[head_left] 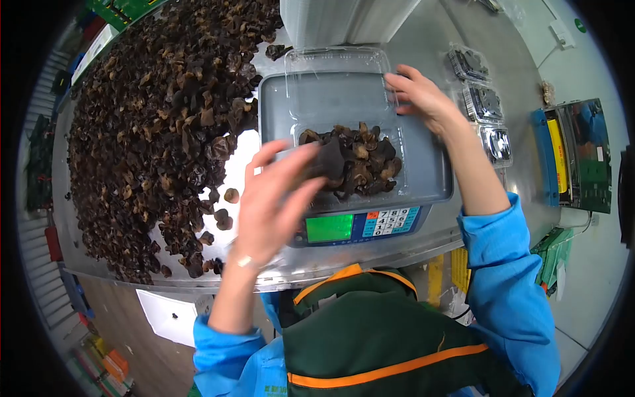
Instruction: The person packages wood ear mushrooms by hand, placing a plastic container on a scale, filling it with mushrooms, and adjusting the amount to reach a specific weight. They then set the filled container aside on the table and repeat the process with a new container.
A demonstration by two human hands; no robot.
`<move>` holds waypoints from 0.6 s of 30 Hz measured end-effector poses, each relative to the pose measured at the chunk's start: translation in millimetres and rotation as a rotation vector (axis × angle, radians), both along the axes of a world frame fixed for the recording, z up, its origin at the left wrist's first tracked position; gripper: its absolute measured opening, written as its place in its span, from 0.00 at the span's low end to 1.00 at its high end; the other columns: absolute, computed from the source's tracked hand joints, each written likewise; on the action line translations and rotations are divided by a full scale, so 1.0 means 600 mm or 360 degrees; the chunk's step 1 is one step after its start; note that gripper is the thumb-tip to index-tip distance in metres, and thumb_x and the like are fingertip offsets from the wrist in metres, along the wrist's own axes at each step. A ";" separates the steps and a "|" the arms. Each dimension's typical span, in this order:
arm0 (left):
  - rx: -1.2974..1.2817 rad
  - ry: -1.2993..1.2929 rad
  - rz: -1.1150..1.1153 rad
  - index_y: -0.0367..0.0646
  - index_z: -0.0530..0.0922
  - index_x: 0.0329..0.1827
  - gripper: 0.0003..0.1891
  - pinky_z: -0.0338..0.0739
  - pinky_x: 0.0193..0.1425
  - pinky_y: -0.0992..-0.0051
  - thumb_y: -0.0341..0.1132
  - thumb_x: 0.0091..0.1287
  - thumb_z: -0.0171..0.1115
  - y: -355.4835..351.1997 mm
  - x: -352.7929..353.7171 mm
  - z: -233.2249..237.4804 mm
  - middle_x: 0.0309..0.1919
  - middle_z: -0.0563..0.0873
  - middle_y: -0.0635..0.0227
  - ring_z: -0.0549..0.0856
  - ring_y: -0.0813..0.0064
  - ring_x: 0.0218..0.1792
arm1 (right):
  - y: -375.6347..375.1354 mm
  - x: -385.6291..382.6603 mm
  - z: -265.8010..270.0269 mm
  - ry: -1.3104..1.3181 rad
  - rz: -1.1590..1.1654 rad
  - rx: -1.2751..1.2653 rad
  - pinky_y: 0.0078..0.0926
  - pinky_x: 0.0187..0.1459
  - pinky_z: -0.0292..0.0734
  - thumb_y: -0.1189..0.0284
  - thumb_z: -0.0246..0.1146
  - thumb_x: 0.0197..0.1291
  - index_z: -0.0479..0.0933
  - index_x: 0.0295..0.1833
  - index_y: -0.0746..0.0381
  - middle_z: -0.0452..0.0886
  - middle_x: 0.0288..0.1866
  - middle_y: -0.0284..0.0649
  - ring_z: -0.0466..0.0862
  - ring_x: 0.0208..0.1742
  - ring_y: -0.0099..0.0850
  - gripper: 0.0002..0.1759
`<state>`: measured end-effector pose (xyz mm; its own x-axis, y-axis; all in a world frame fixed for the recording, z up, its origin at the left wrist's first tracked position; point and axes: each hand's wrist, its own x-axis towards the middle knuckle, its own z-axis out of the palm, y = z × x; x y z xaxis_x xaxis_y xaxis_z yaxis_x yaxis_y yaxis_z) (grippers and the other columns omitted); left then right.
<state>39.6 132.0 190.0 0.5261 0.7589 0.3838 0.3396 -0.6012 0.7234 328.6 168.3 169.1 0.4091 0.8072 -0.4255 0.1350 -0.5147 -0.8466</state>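
My left hand point(274, 198), smeared by motion, has its fingers spread at the left side of a clear plastic clamshell box point(403, 178). Just off its fingertips is a large dark piece of wood ear mushroom point(329, 162), blurred; whether they touch I cannot make out. Brown wood ear mushrooms point(364, 175) fill the box's lower half. Its lid point(337, 59) is folded back, away from me. My right hand point(423, 99) is open beside the lid's right edge, fingers loosely apart. The box rests in the grey tray point(430, 178) of a digital scale point(390, 223) with a lit green display.
A large heap of wood ear mushrooms point(159, 126) covers the metal table's left side. Stacked clear plastic boxes point(337, 23) stand behind the scale. Several filled, closed boxes point(483, 102) line the right. A blue and yellow device point(562, 155) sits at the far right.
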 end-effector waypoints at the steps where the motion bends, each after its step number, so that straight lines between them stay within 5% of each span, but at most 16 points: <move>1: 0.0100 0.0153 -0.0138 0.42 0.75 0.56 0.25 0.62 0.62 0.64 0.34 0.53 0.69 0.013 0.042 -0.033 0.52 0.78 0.64 0.73 0.59 0.57 | 0.010 -0.006 -0.007 -0.0001 -0.0004 0.0012 0.22 0.43 0.72 0.59 0.61 0.59 0.67 0.62 0.62 0.77 0.49 0.41 0.77 0.45 0.27 0.29; 3: 0.0276 0.0256 -0.0006 0.42 0.71 0.58 0.26 0.62 0.62 0.63 0.34 0.56 0.67 0.021 0.085 -0.025 0.55 0.76 0.60 0.71 0.59 0.59 | 0.025 -0.014 -0.013 0.0736 -0.0177 0.0298 0.28 0.43 0.71 0.54 0.60 0.58 0.63 0.63 0.65 0.77 0.52 0.43 0.74 0.49 0.31 0.34; 6: 0.0147 -0.0120 0.0484 0.40 0.69 0.60 0.23 0.64 0.60 0.66 0.33 0.62 0.62 0.026 0.060 -0.016 0.57 0.73 0.57 0.72 0.65 0.56 | -0.025 0.008 0.034 0.0850 -0.0319 0.0565 0.29 0.42 0.70 0.53 0.59 0.59 0.65 0.61 0.65 0.79 0.45 0.41 0.74 0.48 0.30 0.32; 8: -0.0336 -0.0457 0.0777 0.38 0.67 0.62 0.24 0.72 0.50 0.73 0.36 0.65 0.58 0.029 0.000 -0.044 0.51 0.77 0.60 0.78 0.73 0.45 | -0.099 0.011 0.050 0.0240 0.0151 0.0532 0.26 0.41 0.70 0.55 0.65 0.55 0.67 0.60 0.65 0.77 0.41 0.39 0.73 0.44 0.28 0.34; 10: -0.1268 -0.0374 0.0592 0.35 0.65 0.64 0.27 0.76 0.38 0.78 0.41 0.66 0.58 0.002 -0.025 -0.012 0.42 0.81 0.62 0.81 0.78 0.33 | -0.179 -0.011 0.043 -0.0750 0.0627 0.0232 0.22 0.41 0.72 0.59 0.68 0.53 0.66 0.61 0.66 0.75 0.42 0.38 0.75 0.39 0.26 0.34; 11: -0.1527 0.0216 0.0447 0.34 0.64 0.64 0.27 0.77 0.32 0.79 0.42 0.67 0.57 -0.009 -0.032 -0.023 0.35 0.84 0.64 0.82 0.79 0.27 | -0.212 -0.018 0.017 -0.0785 0.0685 0.0034 0.18 0.32 0.73 0.62 0.67 0.54 0.68 0.58 0.66 0.76 0.39 0.37 0.76 0.31 0.24 0.30; 13: -0.1635 0.0073 0.0245 0.29 0.65 0.60 0.26 0.77 0.30 0.82 0.38 0.65 0.61 -0.034 -0.026 -0.049 0.35 0.84 0.59 0.84 0.76 0.31 | -0.229 -0.026 0.019 0.0243 0.0456 -0.0530 0.17 0.23 0.71 0.63 0.67 0.54 0.70 0.54 0.67 0.78 0.36 0.38 0.78 0.28 0.23 0.26; 17: -0.2118 -0.0435 0.0265 0.27 0.65 0.59 0.24 0.82 0.35 0.78 0.28 0.62 0.62 -0.032 -0.029 -0.063 0.36 0.83 0.54 0.86 0.68 0.36 | -0.251 -0.030 0.022 0.0625 0.0316 -0.0344 0.17 0.19 0.70 0.69 0.64 0.56 0.67 0.52 0.68 0.80 0.37 0.44 0.81 0.28 0.25 0.22; 18: -0.2156 -0.0345 0.0320 0.31 0.68 0.52 0.17 0.83 0.36 0.77 0.25 0.62 0.60 -0.032 -0.023 -0.048 0.34 0.83 0.57 0.86 0.66 0.37 | -0.253 -0.033 0.021 0.0623 0.0289 -0.0314 0.17 0.19 0.70 0.69 0.64 0.56 0.67 0.52 0.68 0.80 0.37 0.44 0.81 0.28 0.25 0.22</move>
<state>25.5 112.9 161.3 0.3897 0.6562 -0.6462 0.1431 0.6500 0.7463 308.6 16.2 181.4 0.0470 0.7391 -0.6720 -0.0721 -0.6685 -0.7402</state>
